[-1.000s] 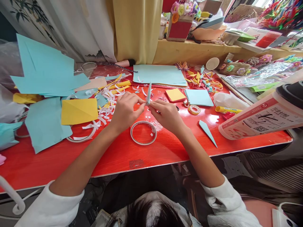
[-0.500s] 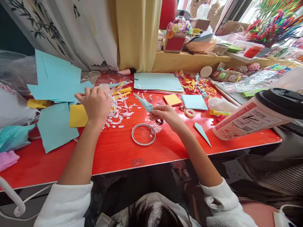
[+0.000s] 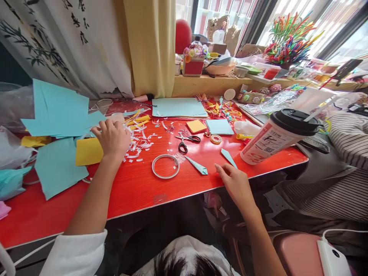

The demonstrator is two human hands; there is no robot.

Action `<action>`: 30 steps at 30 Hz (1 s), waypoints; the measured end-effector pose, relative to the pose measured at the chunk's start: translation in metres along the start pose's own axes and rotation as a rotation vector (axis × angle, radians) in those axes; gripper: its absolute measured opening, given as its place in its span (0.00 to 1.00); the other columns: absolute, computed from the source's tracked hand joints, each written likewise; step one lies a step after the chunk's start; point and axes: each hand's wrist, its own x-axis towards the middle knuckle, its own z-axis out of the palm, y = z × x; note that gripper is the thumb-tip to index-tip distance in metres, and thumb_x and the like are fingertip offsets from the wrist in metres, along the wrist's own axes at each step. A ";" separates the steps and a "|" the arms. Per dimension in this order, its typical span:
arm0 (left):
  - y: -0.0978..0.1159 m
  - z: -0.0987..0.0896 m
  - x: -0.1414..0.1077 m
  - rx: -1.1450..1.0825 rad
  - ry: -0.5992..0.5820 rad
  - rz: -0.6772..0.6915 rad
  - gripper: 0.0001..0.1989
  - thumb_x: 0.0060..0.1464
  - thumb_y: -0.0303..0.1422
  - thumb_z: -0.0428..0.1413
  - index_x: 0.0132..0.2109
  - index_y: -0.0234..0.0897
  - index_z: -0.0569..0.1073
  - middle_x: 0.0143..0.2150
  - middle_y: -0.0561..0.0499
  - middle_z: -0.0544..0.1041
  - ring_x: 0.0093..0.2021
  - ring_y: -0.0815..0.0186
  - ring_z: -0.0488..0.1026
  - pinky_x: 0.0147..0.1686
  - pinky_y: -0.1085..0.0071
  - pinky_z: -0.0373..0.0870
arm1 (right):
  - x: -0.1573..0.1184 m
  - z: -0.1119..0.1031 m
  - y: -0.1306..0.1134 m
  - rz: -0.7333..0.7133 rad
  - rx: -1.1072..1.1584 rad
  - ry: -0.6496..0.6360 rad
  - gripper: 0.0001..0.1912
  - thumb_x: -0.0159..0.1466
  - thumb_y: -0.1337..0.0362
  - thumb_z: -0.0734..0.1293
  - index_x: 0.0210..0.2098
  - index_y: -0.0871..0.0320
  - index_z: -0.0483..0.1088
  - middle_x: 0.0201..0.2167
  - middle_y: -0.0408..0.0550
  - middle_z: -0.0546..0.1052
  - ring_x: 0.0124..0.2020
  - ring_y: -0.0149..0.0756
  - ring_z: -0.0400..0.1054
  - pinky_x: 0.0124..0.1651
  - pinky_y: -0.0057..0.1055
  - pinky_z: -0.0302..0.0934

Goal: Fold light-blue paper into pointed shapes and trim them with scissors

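My right hand [image 3: 236, 184] is open at the front edge of the red table [image 3: 138, 191], its fingers loosely stretched out. Just beyond the fingers lies a narrow folded blue paper piece [image 3: 229, 158], partly covered by them. Another folded blue paper piece [image 3: 197, 165], long and pointed, lies to their left, apart from the hand. My left hand [image 3: 113, 140] hovers over or rests on white paper scraps [image 3: 139, 143], beside a yellow paper square [image 3: 89, 151]. Its fingers are bent and apart, with the tips hidden; I see nothing held.
Black-handled scissors [image 3: 188, 141] lie open beyond a roll of tape [image 3: 166, 166]. Blue sheets [image 3: 61, 107] are heaped at left, with a blue stack [image 3: 178, 107] at the back. A lidded cup [image 3: 273, 136] stands at right, near a person's striped sleeve [image 3: 350, 134].
My right hand has let go of the pointed folded blue paper, now on the table, and moved right toward the other folded piece. The scissors are uncovered. My left hand stays by the scraps.
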 end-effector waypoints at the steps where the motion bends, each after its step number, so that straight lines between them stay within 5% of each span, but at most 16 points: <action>1: 0.001 0.000 0.000 0.012 0.001 0.006 0.19 0.57 0.34 0.44 0.49 0.28 0.71 0.49 0.29 0.69 0.55 0.40 0.58 0.49 0.43 0.51 | 0.000 0.000 0.007 -0.035 -0.003 0.116 0.18 0.65 0.52 0.59 0.31 0.59 0.71 0.29 0.50 0.76 0.31 0.39 0.68 0.36 0.35 0.60; 4: 0.008 -0.001 -0.001 0.036 -0.002 0.054 0.19 0.58 0.33 0.42 0.49 0.26 0.70 0.51 0.29 0.68 0.55 0.41 0.58 0.48 0.45 0.52 | 0.006 -0.003 0.035 -0.161 -0.103 0.388 0.17 0.65 0.57 0.61 0.45 0.64 0.72 0.43 0.58 0.75 0.44 0.45 0.69 0.48 0.39 0.61; 6: 0.015 -0.002 -0.003 0.043 -0.011 0.107 0.19 0.59 0.32 0.41 0.49 0.27 0.69 0.51 0.30 0.67 0.55 0.41 0.59 0.48 0.46 0.52 | 0.014 -0.006 0.052 -0.211 -0.207 0.348 0.20 0.63 0.57 0.64 0.49 0.64 0.71 0.47 0.58 0.75 0.50 0.49 0.67 0.52 0.43 0.60; 11: 0.034 -0.001 -0.010 0.028 -0.013 0.215 0.18 0.60 0.31 0.39 0.49 0.29 0.69 0.52 0.32 0.68 0.55 0.44 0.60 0.49 0.49 0.51 | 0.030 -0.016 0.062 -0.238 -0.351 0.226 0.17 0.65 0.61 0.61 0.49 0.60 0.73 0.44 0.55 0.78 0.44 0.49 0.72 0.44 0.42 0.65; 16: 0.040 0.005 -0.015 0.036 -0.032 0.271 0.20 0.61 0.32 0.38 0.49 0.28 0.70 0.50 0.34 0.69 0.54 0.45 0.61 0.49 0.50 0.51 | 0.032 -0.025 0.051 -0.144 0.038 0.294 0.17 0.64 0.61 0.60 0.49 0.59 0.72 0.34 0.52 0.80 0.34 0.42 0.75 0.39 0.36 0.66; 20: 0.039 0.009 -0.016 0.029 -0.046 0.277 0.20 0.61 0.32 0.38 0.50 0.28 0.71 0.50 0.34 0.69 0.53 0.45 0.61 0.49 0.50 0.51 | 0.033 -0.025 0.047 -0.020 0.322 0.099 0.19 0.63 0.57 0.62 0.51 0.59 0.69 0.29 0.48 0.79 0.21 0.35 0.70 0.28 0.32 0.64; 25: 0.040 0.011 -0.018 0.021 -0.067 0.307 0.20 0.60 0.34 0.40 0.50 0.28 0.70 0.51 0.34 0.68 0.54 0.45 0.60 0.50 0.49 0.49 | 0.036 -0.012 0.049 -0.180 -0.168 0.223 0.15 0.64 0.61 0.61 0.44 0.57 0.75 0.39 0.51 0.78 0.38 0.41 0.73 0.36 0.33 0.63; 30: 0.041 0.006 -0.018 0.027 -0.063 0.316 0.19 0.60 0.35 0.41 0.50 0.30 0.70 0.52 0.34 0.68 0.54 0.46 0.60 0.51 0.49 0.49 | 0.034 -0.007 0.049 -0.282 -0.460 0.229 0.15 0.65 0.60 0.60 0.45 0.52 0.75 0.42 0.47 0.76 0.39 0.40 0.73 0.26 0.29 0.59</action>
